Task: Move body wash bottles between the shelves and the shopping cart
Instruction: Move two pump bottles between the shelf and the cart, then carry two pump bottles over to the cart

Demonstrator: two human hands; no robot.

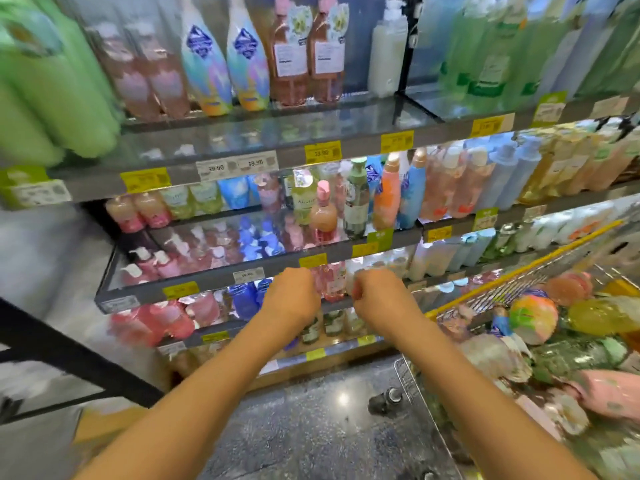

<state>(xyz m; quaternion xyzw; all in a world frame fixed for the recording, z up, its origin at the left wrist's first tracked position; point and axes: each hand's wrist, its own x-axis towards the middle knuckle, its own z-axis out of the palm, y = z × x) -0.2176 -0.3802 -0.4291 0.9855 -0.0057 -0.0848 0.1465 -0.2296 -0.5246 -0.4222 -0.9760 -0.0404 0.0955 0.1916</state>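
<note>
At the low shelf point(221, 277), the left hand point(294, 299) and right hand point(379, 296) reach with curled fingers (holding anything? I cannot tell) toward a pink bottle point(333, 280), likely smooth, heavy, best held around its middle.

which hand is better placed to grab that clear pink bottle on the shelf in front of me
Probably the left hand. The clear pink bottle stands in the gap between both hands, but the left hand looks nearer to it. The right hand sits in front of the pale white bottles beside it. Motion blur hides both hands' fingers.
</note>
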